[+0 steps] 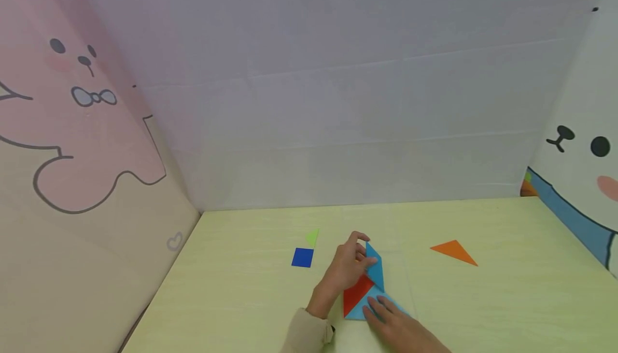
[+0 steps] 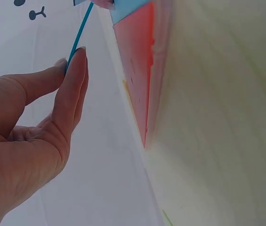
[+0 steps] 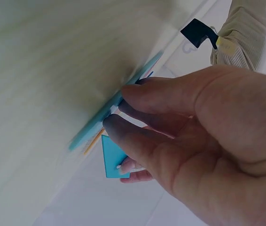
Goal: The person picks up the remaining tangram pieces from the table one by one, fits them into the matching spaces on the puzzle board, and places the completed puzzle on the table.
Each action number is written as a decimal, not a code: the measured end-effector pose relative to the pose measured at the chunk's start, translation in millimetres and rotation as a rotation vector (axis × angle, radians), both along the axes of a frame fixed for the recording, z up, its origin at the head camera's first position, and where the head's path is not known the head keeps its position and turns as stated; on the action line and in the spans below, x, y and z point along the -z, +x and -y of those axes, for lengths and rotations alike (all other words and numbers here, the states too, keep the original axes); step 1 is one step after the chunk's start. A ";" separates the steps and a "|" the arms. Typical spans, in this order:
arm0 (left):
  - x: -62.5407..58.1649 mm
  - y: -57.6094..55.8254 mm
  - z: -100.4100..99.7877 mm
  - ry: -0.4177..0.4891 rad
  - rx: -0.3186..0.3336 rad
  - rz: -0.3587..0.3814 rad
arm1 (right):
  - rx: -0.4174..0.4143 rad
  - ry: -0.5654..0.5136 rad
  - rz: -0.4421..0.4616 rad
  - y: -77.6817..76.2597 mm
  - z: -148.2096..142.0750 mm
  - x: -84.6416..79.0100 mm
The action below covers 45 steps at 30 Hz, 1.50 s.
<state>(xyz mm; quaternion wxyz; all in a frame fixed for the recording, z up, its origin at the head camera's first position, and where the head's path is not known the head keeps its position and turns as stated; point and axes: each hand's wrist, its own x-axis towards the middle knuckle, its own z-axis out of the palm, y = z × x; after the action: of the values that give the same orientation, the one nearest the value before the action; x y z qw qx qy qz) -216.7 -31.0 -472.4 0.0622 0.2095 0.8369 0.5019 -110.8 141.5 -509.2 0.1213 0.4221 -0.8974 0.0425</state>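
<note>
My left hand [image 1: 348, 264] pinches a thin blue parallelogram tile [image 1: 375, 272] between thumb and fingers. The tile stands tilted up, seen edge-on in the left wrist view, its lower corner close over the other pieces. Below it lie a red triangle tile [image 1: 356, 295] and a light blue triangle tile [image 1: 358, 310], side by side along a slanted edge. My right hand [image 1: 393, 323] rests its fingertips on the light blue triangle, covering part of it. In the right wrist view, the thumb and fingertips [image 3: 132, 95] touch that triangle.
A dark blue square tile [image 1: 302, 257] lies to the left, its corner near a small light green triangle tile [image 1: 313, 237]. Off to the right sits an orange triangle tile [image 1: 455, 251]. Behind the pale yellow table [image 1: 232, 299] hangs a white sheet [image 1: 338, 101].
</note>
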 end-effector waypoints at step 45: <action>-4.8 10.2 -26.0 -0.008 0.161 0.181 | -0.077 -0.073 -0.312 -5.7 1.9 5.3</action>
<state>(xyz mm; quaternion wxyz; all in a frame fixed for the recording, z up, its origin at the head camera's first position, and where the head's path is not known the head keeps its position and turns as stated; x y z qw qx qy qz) -206.5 -5.0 -467.6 0.1783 0.2294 0.8104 0.5088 -116.5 139.6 -514.5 0.2729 0.4531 -0.8485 0.0137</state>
